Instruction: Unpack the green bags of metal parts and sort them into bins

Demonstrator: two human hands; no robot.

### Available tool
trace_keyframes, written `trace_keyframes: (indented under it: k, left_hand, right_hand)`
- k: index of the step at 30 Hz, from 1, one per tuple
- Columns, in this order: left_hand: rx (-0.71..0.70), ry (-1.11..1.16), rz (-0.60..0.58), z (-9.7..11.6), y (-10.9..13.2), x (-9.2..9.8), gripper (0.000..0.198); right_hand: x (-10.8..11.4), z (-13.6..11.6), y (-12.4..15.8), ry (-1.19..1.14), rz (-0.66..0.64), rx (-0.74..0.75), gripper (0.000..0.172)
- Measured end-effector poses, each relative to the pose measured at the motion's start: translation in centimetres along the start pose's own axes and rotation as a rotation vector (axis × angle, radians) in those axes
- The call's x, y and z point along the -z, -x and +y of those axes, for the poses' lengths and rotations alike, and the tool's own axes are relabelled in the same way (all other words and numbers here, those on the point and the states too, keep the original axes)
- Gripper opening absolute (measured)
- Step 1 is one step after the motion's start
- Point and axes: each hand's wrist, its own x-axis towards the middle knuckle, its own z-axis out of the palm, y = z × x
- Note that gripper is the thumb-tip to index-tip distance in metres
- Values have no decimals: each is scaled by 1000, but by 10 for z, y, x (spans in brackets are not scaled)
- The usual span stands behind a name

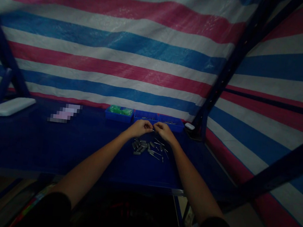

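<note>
My left hand (pixel 139 128) and my right hand (pixel 164 131) meet above the blue table (pixel 55 142), fingers pinched together on a tiny metal part (pixel 153 130) between them. Just below the hands lies a heap of small grey cylinders (pixel 140 146) and several thin metal pins (pixel 159 151). It is too dim to tell which hand carries the part.
Three small blue bins (pixel 144 117) stand at the back of the table, the left one holding green pieces (pixel 119 110). A white flat device (pixel 8 106) lies far left, a small white object (pixel 189 126) at the right. A striped tarp hangs behind; dark blue shelf posts (pixel 220 81) stand at the right.
</note>
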Motion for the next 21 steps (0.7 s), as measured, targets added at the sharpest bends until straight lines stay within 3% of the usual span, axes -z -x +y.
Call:
trace_keyframes:
  k: [2, 5, 11, 16, 21]
  left_hand:
    - [26, 22, 98, -7, -2, 5, 18]
    - [57, 34, 198, -15, -3, 9, 19]
    - [44, -55, 242, -14, 1, 11, 31]
    - [64, -175, 120, -7, 3, 4, 45]
    - [-138, -393, -133, 11, 11, -18, 23]
  right_hand:
    - [-3, -4, 0, -94, -36, 20, 20]
    - [-7, -10, 1, -16, 30, 89, 19]
    - [-6, -20, 6, 263, 164, 201, 21]
    - [5, -28, 6, 384, 223, 217, 30]
    - [32, -4, -2, 563, 553, -72, 30]
